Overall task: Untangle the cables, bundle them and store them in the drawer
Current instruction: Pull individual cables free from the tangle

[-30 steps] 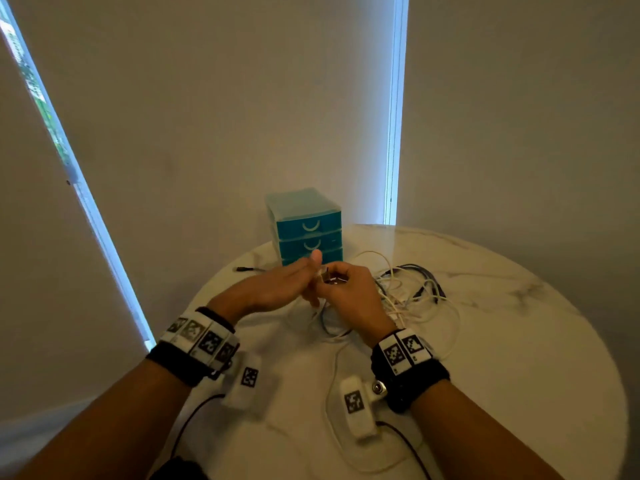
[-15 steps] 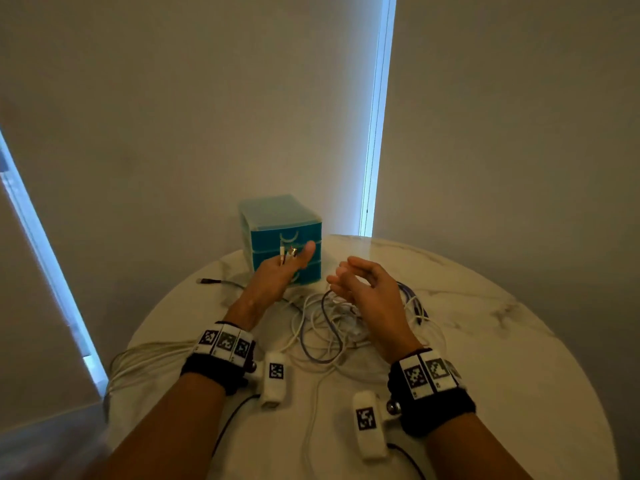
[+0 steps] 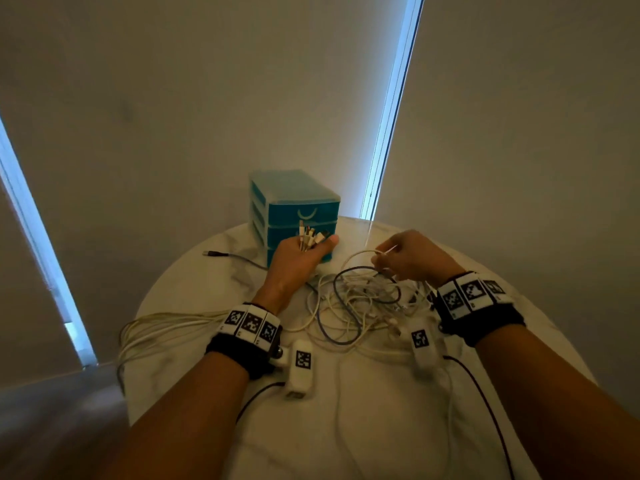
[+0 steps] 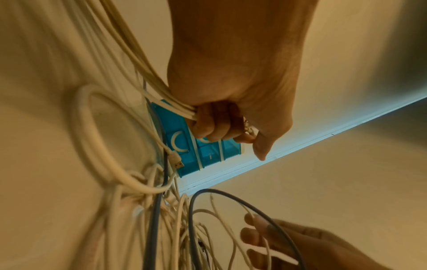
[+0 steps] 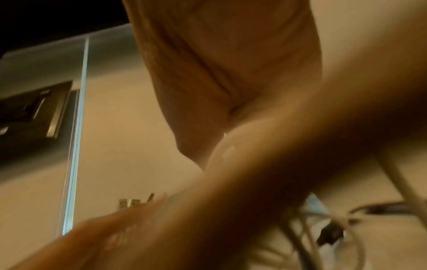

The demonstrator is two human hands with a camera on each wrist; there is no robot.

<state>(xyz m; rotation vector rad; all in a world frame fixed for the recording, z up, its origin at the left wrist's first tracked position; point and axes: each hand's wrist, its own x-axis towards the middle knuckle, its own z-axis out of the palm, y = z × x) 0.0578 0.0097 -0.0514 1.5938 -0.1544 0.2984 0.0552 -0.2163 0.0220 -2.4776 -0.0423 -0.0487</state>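
Left of centre in the head view, the left hand (image 3: 298, 261) holds its grip clenched around a sheaf of white cable ends (image 3: 309, 237), plugs gathered upward, apparently to keep the freed ends together. It is raised just before the teal plastic three-drawer box (image 3: 294, 206), all drawers shut. Right of it, the tangle of white and dark cables (image 3: 360, 303) lies on the white marble bench (image 3: 346, 427). The right hand (image 3: 412, 258), fingers curled palm down, pinches one thin white strand from it.
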